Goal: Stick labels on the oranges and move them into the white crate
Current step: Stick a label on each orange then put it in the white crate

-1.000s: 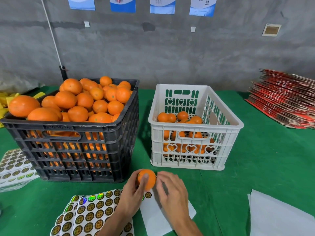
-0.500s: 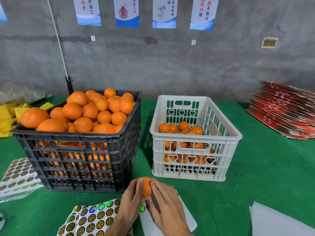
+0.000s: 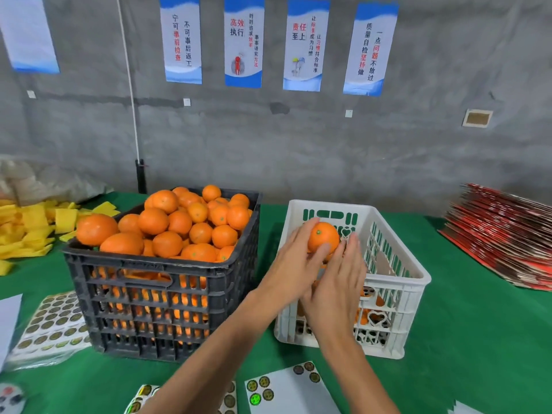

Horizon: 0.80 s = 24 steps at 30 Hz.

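Orange held over the white crate, ready to drop.

The left hand grips the orange from its left; the right hand, fingers straight, touches its near-right side. The fruit hangs above the white crate, inside its near-left rim, so release means straight down.

Two bare forearms, entering from the lower edge. No sleeves, gloves, watch, rings or bands visible on left hand or right hand. Short, plain fingernails. Nothing worn up to the frame's edge.
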{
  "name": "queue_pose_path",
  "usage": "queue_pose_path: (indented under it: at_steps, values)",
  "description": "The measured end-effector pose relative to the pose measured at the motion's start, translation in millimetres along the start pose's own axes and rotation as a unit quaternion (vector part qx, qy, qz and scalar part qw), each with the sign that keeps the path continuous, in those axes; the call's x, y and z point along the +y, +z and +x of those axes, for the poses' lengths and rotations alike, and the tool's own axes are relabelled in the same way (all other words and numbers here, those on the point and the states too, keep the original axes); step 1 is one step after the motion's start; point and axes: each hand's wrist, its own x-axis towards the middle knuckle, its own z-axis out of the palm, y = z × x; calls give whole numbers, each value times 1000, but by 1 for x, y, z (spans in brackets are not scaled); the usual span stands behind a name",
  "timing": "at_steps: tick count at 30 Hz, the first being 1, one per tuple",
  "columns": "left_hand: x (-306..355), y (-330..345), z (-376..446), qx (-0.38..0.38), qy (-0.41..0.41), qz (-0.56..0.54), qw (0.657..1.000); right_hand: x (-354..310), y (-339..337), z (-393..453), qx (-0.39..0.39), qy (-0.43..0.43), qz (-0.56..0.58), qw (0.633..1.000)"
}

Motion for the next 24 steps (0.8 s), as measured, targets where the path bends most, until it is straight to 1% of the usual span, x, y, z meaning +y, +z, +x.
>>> queue_pose_path:
  at_steps: [2,3,4,7,9,10,11,13,14,16,17,18,20,21,22,24]
  values:
    - [-4,2,12,-50,27,101,993,2,3,7,-34,20,-32,999]
    - [-7,-2,14,-61,36,141,987,3,6,7,-41,15,-42,998]
    - [-9,-9,15,-53,43,172,983,4,9,5,-39,3,-46,998]
    - [-21,-46,11,40,52,260,963,0,18,-8,-30,-42,-63,997]
    - [-26,-71,10,83,4,296,952,-2,28,-17,-52,-64,-74,994]
    - [-25,-80,11,84,-37,291,952,-3,32,-20,-68,-71,-83,992]
    - [-23,-88,14,68,-82,297,949,-3,34,-23,-82,-78,-97,989]
    - [-19,-104,25,21,-140,364,920,-2,37,-24,-88,-84,-119,985]
    - [-20,-115,31,19,-154,389,908,0,39,-24,-83,-86,-120,985]
    - [-30,-142,41,27,-189,397,898,5,41,-23,-72,-95,-115,986]
    - [-41,-156,44,4,-219,405,888,8,42,-22,-68,-101,-112,986]
    - [-54,-166,44,-50,-259,415,871,10,43,-22,-62,-106,-112,986]
    - [-80,-175,37,-183,-342,407,827,13,47,-24,-48,-111,-117,986]
    - [-92,-177,35,-223,-375,391,810,12,49,-25,-44,-109,-116,986]
    - [-100,-178,35,-240,-396,380,801,11,51,-26,-40,-106,-112,987]
    - [-109,-177,42,-260,-395,392,789,9,54,-29,-32,-93,-105,990]
